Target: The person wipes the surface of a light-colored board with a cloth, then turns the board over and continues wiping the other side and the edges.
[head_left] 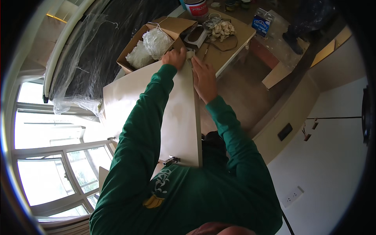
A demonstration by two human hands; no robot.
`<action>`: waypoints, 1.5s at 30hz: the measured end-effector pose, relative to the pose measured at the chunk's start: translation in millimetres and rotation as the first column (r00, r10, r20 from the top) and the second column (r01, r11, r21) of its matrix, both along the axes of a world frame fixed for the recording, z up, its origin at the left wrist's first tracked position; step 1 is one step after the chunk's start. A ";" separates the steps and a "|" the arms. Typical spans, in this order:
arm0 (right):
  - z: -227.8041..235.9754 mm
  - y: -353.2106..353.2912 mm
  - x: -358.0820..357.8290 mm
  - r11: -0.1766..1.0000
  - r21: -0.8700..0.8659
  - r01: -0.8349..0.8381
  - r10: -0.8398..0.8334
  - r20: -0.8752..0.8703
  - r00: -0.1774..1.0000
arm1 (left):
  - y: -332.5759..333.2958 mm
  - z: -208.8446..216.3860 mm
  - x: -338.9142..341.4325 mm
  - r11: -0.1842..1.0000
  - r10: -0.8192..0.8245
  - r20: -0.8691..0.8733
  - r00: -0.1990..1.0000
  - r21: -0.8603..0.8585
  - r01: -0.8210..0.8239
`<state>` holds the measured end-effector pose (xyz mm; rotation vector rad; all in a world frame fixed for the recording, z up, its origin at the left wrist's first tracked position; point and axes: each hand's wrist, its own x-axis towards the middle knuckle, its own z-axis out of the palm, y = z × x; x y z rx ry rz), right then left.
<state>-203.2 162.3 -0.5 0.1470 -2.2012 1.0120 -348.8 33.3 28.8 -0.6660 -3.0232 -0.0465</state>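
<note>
A pale beige cabinet door panel (181,113) stands on edge in front of me, with a metal hinge (171,160) on its near end by my shirt. My left hand (175,58) is closed over the panel's far edge, knuckles up. Along the right side of the far corner lies my right hand (205,80), its fingers stretched out against the narrow edge. A small pale wad (190,54) shows at the corner between the hands, near the right fingertips. Whether those fingers pinch it is too small to tell.
Beyond the panel, an open cardboard box (126,51) holds white plastic-wrapped bundles (156,43). Crumpled rags (220,30) lie on a board (244,33) beside it. A blue can (261,24) and a paint bucket (197,8) stand farther off. Another person's shoe (293,42) is at the upper right.
</note>
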 end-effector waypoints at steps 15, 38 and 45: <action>0.1 -7.9 -14.2 0.994 0.022 0.105 -0.105 0.001 0.995 | -3.9 -16.3 -14.0 0.995 0.071 0.037 0.997 0.064 -0.073; -7.1 -16.4 22.5 0.999 -0.011 0.036 -0.036 0.046 0.998 | -2.6 -12.5 -11.3 0.930 0.267 0.116 0.957 0.230 -0.288; 4.3 -8.9 -20.2 0.997 -0.079 0.018 -0.016 0.021 1.000 | -13.0 -35.0 -28.1 0.958 0.219 0.071 0.973 0.176 -0.228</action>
